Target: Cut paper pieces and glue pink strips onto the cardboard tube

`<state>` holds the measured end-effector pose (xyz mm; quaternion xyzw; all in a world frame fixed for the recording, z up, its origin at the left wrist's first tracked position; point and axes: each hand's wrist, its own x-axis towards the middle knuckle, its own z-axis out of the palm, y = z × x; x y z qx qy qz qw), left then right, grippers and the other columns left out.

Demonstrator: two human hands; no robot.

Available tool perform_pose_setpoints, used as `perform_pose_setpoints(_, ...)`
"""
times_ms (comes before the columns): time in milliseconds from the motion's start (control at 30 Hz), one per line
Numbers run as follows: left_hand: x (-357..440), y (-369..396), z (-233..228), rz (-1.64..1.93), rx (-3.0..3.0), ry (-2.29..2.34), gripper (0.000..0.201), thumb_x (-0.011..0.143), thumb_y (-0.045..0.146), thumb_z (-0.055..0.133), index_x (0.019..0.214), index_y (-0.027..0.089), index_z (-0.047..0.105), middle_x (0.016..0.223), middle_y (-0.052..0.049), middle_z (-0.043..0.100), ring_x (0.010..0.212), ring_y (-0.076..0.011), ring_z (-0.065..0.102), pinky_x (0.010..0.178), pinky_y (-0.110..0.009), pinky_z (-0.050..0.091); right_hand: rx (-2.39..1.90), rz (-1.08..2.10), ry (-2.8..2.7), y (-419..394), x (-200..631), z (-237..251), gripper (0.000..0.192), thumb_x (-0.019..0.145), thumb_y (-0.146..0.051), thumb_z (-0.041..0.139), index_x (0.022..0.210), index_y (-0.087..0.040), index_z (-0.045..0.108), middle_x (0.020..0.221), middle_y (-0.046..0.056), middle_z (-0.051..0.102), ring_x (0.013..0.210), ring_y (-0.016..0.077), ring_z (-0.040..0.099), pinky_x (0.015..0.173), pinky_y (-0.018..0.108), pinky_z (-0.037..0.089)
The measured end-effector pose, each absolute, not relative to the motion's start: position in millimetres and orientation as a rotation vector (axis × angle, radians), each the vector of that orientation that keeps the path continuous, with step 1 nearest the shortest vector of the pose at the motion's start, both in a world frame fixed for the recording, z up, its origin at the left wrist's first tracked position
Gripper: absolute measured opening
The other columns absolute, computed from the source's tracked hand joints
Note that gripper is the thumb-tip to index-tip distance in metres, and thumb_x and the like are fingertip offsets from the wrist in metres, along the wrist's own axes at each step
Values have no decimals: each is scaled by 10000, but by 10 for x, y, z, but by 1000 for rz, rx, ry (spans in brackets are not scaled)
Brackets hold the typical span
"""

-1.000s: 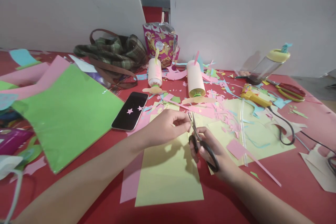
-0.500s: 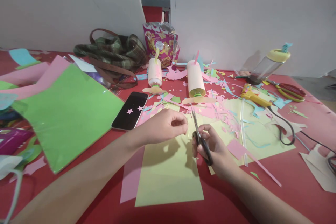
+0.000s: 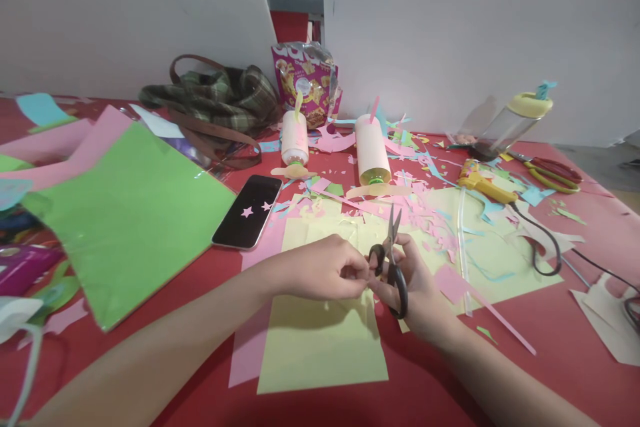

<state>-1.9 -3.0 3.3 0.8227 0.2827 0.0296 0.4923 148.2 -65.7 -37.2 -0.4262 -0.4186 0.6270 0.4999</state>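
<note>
My right hand (image 3: pixel 415 287) holds black-handled scissors (image 3: pixel 397 273), their blades pointing away from me and slightly apart. The fingers of my left hand (image 3: pixel 335 270) are pinched together and meet the right fingertips beside the scissors' handle. Whatever lies in that pinch is too small or too hidden to make out. Beneath both hands rests a pale yellow paper sheet (image 3: pixel 320 360), partly over a pink sheet (image 3: pixel 245 353). To the left, a black-screened phone (image 3: pixel 245 227) carries two small pink paper stars (image 3: pixel 247 212).
Two paper-wrapped bottles (image 3: pixel 373 147) lie amid paper scraps (image 3: pixel 430 223). A yellow glue gun (image 3: pixel 483 185), red-and-yellow scissors (image 3: pixel 555 173) and a clear bottle (image 3: pixel 510 127) are at right. Green paper (image 3: pixel 135 213) covers the left; a plaid bag (image 3: pixel 220 100) and snack bag (image 3: pixel 307 83) stand behind.
My left hand has moved right and slightly nearer, so its fingertips now meet my right hand's. The scissors have shifted right and turned, and their blades show a wider gap.
</note>
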Motion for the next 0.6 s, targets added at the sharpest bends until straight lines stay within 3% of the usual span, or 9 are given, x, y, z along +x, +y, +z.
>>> perform_pose_setpoints(333,-26,0,52,95,2014,711,143,652,154,395,566,145,508,540,22,481,485,-70,399,457,-196,279,-1042,1494,-972,-651,1486,-382,363,649,-169,624,838,-261,328,752,-54,454,583,58,453,489,172,347)
perform_pose_setpoints(600,-20,-5,45,70,2059,685,123,684,181,407,583,148,468,548,31,457,487,-63,394,462,-188,285,-1024,1435,-953,-652,1506,-409,351,662,-149,605,853,-265,334,765,-49,456,585,62,463,454,163,351)
